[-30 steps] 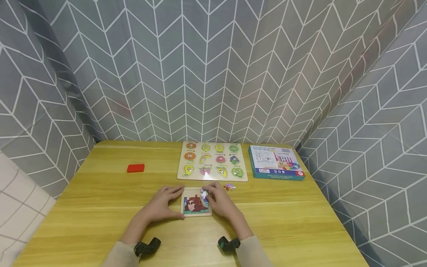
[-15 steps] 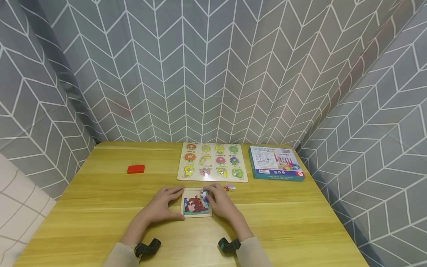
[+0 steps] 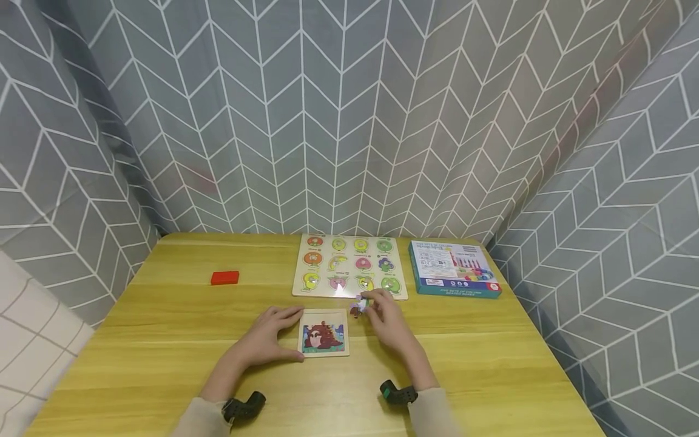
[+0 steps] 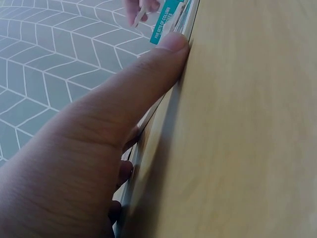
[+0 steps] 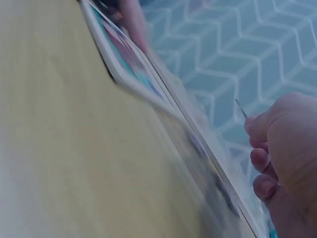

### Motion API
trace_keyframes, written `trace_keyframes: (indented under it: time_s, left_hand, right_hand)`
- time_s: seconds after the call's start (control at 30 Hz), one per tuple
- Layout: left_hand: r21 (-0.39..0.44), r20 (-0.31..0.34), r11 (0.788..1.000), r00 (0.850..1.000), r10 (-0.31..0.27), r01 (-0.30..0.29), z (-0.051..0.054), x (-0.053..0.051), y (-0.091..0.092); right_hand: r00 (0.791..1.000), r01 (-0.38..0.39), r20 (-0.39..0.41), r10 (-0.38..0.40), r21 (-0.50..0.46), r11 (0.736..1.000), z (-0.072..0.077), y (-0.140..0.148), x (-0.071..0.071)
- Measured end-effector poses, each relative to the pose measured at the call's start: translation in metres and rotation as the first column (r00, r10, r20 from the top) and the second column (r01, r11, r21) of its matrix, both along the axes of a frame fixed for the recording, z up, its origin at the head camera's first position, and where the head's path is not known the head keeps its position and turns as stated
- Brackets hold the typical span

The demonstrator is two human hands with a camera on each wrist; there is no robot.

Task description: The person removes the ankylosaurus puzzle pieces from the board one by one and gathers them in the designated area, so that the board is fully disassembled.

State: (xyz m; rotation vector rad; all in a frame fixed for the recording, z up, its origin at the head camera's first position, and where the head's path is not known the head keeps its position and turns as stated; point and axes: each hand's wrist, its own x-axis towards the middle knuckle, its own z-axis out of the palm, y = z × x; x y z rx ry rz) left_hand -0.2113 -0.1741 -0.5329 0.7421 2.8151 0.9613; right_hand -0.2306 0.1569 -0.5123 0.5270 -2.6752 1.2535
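A small square puzzle tray (image 3: 324, 354) with a brown hedgehog picture lies flat on the table. My left hand (image 3: 269, 337) steadies it from the left, thumb at the lower left corner and a fingertip at the upper left one. Right of the tray's top corner, my right hand (image 3: 389, 321) pinches a small purple and brown piece (image 3: 358, 306). In the right wrist view that piece (image 5: 240, 108) shows edge-on, raised off the table at the fingertips of my right hand (image 5: 292, 153). The left thumb (image 4: 171, 44) lies along the tray's edge in the left wrist view.
Behind the tray lies a fruit puzzle board (image 3: 349, 264), close to the right hand. A boxed set (image 3: 457, 290) is at the back right. A red block (image 3: 225, 278) lies at the back left. Patterned curtains (image 3: 338, 121) stand behind the table.
My right hand has left the tray's upper right corner and moved right, and now pinches a piece. The loose piece no longer lies at its earlier spot. The left hand has stayed on the tray.
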Motion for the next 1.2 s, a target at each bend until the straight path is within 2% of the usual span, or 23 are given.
trace_keyframes:
  time_s: [0.2, 0.4, 0.67, 1.2]
  left_hand:
    - [0.008, 0.002, 1.000, 1.000, 0.003, -0.003, 0.002, 0.001, 0.001]
    - [0.006, 0.005, 1.000, 1.000, 0.004, -0.004, 0.002, 0.001, 0.000]
    - [0.011, 0.012, 1.000, 1.000, 0.014, -0.014, 0.000, 0.001, 0.000]
    - [-0.002, 0.007, 1.000, 1.000, 0.010, -0.010, -0.001, 0.000, 0.001]
  right_hand:
    - [0.993, 0.116, -0.011, -0.116, -0.026, 0.993, -0.008, 0.048, -0.008]
    - [0.988, 0.154, 0.018, -0.154, 0.003, 0.988, -0.015, 0.079, -0.009]
    - [0.998, 0.065, 0.001, -0.066, 0.143, 0.988, -0.018, 0.083, -0.009]
    - [0.995, 0.084, 0.046, -0.091, 0.137, 0.987, -0.018, 0.081, -0.009]
